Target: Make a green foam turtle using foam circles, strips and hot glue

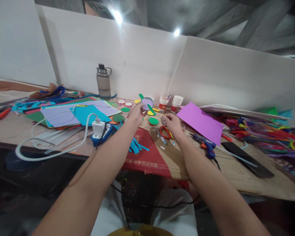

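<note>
My left hand [135, 114] reaches over the table with its fingers closed at the edge of a round lilac disc [147, 103] with a pale rim. Two green strips with rounded ends stick out from the disc on opposite sides. To the right, my right hand [172, 124] is low over the cardboard, thumb and fingers pinched together; whatever lies between them is too small to name. Orange-handled scissors [165, 132] lie just beside it. A green disc [153, 121] rests between the hands, and blue paper strips [135, 146] lie near my left forearm.
At the back stand a water bottle [103, 82] and paper cups [177, 103]. Coloured sheets [59, 114] and a power strip [101, 136] with a white cable are left. A purple sheet [201, 122], glue gun [207, 146], black phone-like slab [247, 159] and pipe cleaners [267, 137] lie right.
</note>
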Motion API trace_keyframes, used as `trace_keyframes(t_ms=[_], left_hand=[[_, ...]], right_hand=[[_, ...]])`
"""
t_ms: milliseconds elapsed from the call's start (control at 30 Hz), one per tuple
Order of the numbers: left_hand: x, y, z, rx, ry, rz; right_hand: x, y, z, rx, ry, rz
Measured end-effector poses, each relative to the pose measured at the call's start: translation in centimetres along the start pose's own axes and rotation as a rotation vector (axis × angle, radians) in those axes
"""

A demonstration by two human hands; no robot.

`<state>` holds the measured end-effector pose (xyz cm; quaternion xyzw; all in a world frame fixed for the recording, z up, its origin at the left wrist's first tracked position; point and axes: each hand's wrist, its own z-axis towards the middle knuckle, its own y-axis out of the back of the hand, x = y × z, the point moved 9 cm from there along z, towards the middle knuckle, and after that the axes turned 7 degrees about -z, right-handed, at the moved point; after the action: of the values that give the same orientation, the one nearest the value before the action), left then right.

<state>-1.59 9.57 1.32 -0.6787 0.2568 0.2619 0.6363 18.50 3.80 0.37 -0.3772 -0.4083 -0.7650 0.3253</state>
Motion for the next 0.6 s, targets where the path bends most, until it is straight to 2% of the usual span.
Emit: trace_keyframes(t_ms=[167, 267, 333, 400, 467, 533, 600], left_hand=[[-0.1, -0.4, -0.6, 0.053, -0.044, 0.084], [-0.1, -0.5, -0.9, 0.064, -0.044, 0.126], [0.1, -0.5, -1.0, 0.063, -0.044, 0.145], [0.2, -0.3, -0.9, 0.049, -0.038, 0.141], [0.5, -0.2, -0.8, 0.032, -0.013, 0.114], [0.9, 0.0, -0.7, 0.01, 0.026, 0.082], [1.1, 0.1, -0.6, -0.015, 0.061, 0.05]], right_hand=[[0.4, -0.1, -0.6, 0.016, -0.056, 0.047], [1.8, 0.3, -1.5, 0.057, -0.091, 0.031], [3.2, 1.4, -2.3, 0.081, -0.07, -0.007], [4.7, 3.7, -3.4, 0.074, 0.001, -0.092], [5.6, 7.2, -4.8, -0.002, 0.11, -0.24], [5.1, 11.3, -6.3, -0.103, 0.164, -0.454], [3.3, 15.3, -7.8, -0.214, 0.194, -0.67]])
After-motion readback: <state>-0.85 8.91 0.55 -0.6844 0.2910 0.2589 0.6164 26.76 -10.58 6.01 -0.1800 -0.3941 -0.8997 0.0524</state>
